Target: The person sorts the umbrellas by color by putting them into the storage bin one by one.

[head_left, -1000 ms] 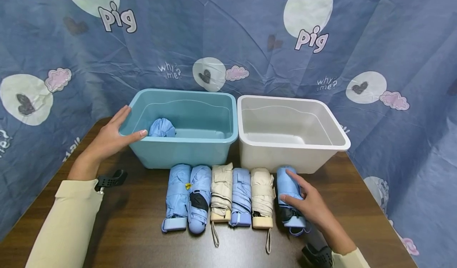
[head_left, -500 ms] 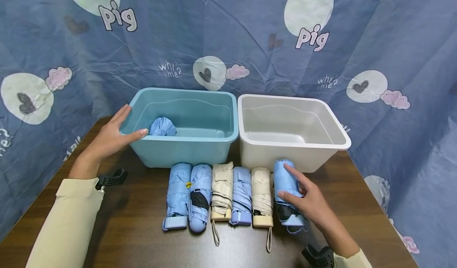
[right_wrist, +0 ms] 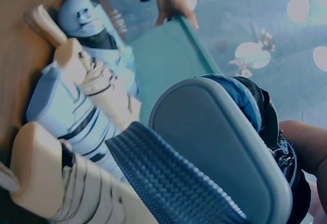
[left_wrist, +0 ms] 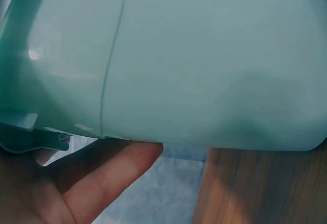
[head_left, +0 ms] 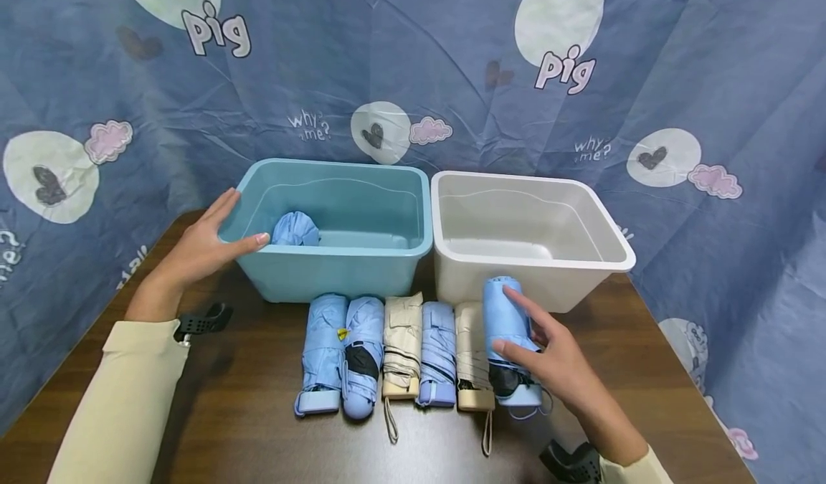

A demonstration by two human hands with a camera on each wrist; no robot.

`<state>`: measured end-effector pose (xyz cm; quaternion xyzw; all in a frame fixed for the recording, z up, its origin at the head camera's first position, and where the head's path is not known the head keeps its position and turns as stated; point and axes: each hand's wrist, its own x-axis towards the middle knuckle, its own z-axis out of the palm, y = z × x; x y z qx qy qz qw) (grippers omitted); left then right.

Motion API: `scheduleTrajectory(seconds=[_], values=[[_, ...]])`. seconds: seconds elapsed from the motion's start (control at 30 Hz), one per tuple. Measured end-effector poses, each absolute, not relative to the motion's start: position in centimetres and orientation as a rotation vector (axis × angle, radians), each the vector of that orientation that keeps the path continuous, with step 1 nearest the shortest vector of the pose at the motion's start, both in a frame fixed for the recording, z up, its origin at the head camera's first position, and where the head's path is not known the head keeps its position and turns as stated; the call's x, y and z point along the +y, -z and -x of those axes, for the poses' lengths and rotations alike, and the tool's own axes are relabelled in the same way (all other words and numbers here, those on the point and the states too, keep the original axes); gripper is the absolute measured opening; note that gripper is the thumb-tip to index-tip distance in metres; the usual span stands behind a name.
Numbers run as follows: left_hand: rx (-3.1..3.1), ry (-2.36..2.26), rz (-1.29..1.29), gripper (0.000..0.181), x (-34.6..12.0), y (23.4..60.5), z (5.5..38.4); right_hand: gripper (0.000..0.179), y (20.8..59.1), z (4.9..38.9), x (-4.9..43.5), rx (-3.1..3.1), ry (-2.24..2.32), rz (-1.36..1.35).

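Observation:
In the head view my right hand (head_left: 563,355) holds a folded light-blue umbrella (head_left: 502,313) between thumb and fingers, raised and overlapping a cream folded umbrella (head_left: 475,396). Its flat handle end (right_wrist: 219,142) and woven wrist strap (right_wrist: 171,175) fill the middle of the right wrist view. On the left, my left hand (head_left: 196,253) grips the near-left corner of the teal bin (head_left: 342,276), thumb along the front rim and fingers around the outside. A finger (left_wrist: 115,175) lies against the bin wall in the left wrist view. One blue umbrella (head_left: 295,229) lies inside that bin.
A white bin (head_left: 510,283) stands to the right of the teal one. Before the bins lie blue umbrellas (head_left: 323,348), (head_left: 363,355), a cream umbrella (head_left: 401,340) and a periwinkle umbrella (head_left: 437,348) in a row on the wooden table (head_left: 258,412). A patterned curtain (head_left: 452,61) hangs behind.
My right hand has lifted the light-blue umbrella off the row's right end and shifted it left, over the neighbouring cream umbrella. My left hand keeps its place on the teal bin.

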<state>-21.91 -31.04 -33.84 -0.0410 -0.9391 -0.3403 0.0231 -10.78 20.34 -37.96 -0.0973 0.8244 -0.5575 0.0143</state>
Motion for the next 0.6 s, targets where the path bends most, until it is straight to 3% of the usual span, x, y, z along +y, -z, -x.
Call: scheduleTrajectory(seconds=[0.6], values=[[-2.928,1.042,0.160,0.104,-31.1,33.5,21.8,0.072,34.1,11.4,18.7,2.520,1.727,0.385]])
